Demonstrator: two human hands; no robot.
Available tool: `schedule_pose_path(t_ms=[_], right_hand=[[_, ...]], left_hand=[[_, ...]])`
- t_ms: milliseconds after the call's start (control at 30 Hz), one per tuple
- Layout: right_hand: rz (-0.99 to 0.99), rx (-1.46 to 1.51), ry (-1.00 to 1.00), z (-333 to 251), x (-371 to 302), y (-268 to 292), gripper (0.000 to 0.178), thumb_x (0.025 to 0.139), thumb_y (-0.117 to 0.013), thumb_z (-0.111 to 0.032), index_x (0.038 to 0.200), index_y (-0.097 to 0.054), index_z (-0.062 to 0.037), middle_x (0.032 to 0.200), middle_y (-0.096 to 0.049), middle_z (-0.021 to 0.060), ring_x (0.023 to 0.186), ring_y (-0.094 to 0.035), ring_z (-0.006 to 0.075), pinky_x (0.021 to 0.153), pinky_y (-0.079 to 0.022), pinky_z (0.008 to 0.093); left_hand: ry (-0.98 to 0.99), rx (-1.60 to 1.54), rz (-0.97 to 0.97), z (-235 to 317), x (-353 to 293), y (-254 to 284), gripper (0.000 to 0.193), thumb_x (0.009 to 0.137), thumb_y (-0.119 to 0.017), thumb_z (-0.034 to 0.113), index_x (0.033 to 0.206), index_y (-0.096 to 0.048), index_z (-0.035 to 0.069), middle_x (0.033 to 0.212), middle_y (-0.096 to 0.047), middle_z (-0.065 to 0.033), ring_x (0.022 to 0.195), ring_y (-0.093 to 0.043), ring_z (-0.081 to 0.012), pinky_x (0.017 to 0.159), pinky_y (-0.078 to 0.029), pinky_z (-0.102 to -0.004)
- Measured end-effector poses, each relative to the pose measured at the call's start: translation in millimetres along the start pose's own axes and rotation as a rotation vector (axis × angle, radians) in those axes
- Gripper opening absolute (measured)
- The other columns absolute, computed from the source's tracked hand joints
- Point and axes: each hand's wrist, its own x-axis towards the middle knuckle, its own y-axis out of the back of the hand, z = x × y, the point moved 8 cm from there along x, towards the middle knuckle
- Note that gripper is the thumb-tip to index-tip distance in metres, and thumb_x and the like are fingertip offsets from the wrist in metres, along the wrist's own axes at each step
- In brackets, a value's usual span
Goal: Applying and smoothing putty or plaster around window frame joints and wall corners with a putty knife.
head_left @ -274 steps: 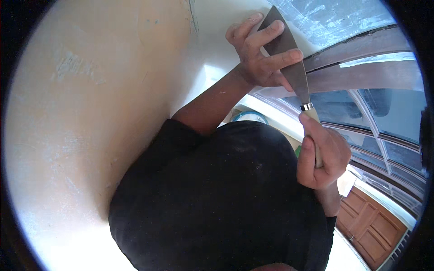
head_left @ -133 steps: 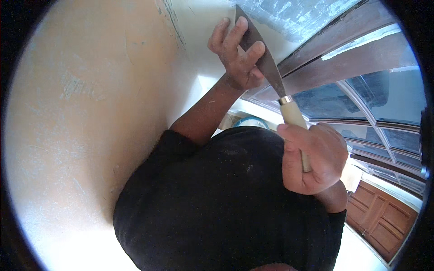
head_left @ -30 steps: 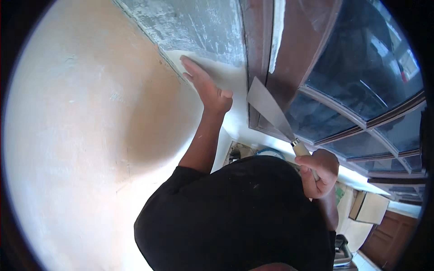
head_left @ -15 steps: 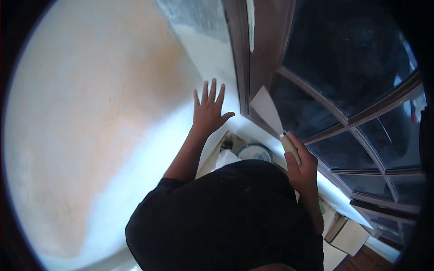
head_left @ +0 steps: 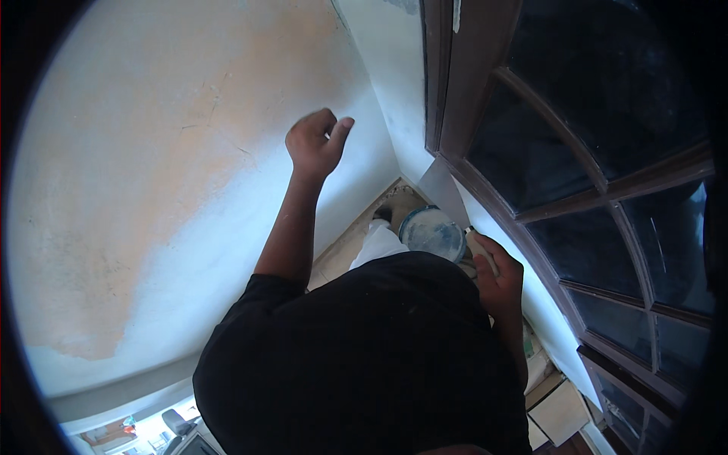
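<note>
My left hand is up in front of the patchy wall, its fingers curled in and its thumb standing apart; nothing shows in it. Whether it touches the wall I cannot tell. In my right hand, near the dark window frame, is a putty knife with a pale handle. Its wide, flat blade points up and away, toward the corner below the frame. The wall has peach-brown areas beside smooth white ones.
A round bucket with a whitish smeared top stands on the floor in the corner. Brown-framed window panes run along the right. Pale boxes lie at the lower right. A white trouser leg shows beside the bucket.
My left hand went from spread fingers to a loose fist and shifted left and up. The putty knife's blade dropped lower, by the corner. The view tilted, showing more of the bucket.
</note>
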Motion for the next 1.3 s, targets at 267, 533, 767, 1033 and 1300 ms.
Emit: schedule_pose_path(t_ms=[267,533,767,1033,1300], right_hand=[[0.153,-0.119,-0.048,4,-2,-3,0.035,0.089,-0.061,-0.010,0.123,-0.063,-0.0040,0.116,-0.067,0.0183,0.108,-0.065,0.0304,0.095,-0.048,0.0377],[0.193,0.080,-0.343,7,29,-47,0.044,0.093,-0.059,-0.011,0.136,-0.053,-0.0040,0.106,-0.066,0.0114,0.082,-0.060,0.0122,0.073,-0.051,0.0266],[0.044,-0.111,-0.151,-8,89,-103,0.035,0.095,-0.057,-0.015,0.128,-0.058,-0.0021,0.119,-0.065,0.0183,0.103,-0.065,0.0254,0.091,-0.049,0.0349],[0.205,-0.175,-0.157,3,117,-114,0.035,0.096,-0.055,-0.015,0.127,-0.058,-0.0018,0.120,-0.065,0.0207,0.110,-0.063,0.0312,0.096,-0.047,0.0374],[0.212,-0.223,-0.227,2,130,-97,0.035,0.096,-0.053,-0.012,0.129,-0.057,-0.0022,0.117,-0.066,0.0197,0.105,-0.065,0.0280,0.091,-0.049,0.0374]], left_hand=[[-0.369,0.495,-0.567,17,-10,-92,0.084,0.073,-0.072,0.063,0.145,-0.044,0.028,0.162,-0.011,-0.0128,0.149,-0.005,-0.0399,0.112,-0.007,-0.0696],[-0.564,0.374,-0.612,20,-5,-110,0.082,0.075,-0.071,0.060,0.145,-0.043,0.029,0.161,-0.015,-0.0114,0.149,-0.011,-0.0372,0.111,-0.010,-0.0707],[-0.675,0.133,-0.690,8,-14,-116,0.079,0.070,-0.076,0.052,0.140,-0.050,0.027,0.159,-0.024,-0.0089,0.148,-0.015,-0.0340,0.113,-0.013,-0.0670],[-0.651,0.062,-0.789,-21,-17,-113,0.074,0.076,-0.072,0.055,0.141,-0.049,0.028,0.158,-0.025,-0.0093,0.145,-0.025,-0.0323,0.115,-0.013,-0.0663],[-0.632,0.090,-0.780,-35,-20,-119,0.072,0.081,-0.069,0.052,0.144,-0.045,0.027,0.158,-0.027,-0.0107,0.145,-0.026,-0.0327,0.115,-0.012,-0.0652]])
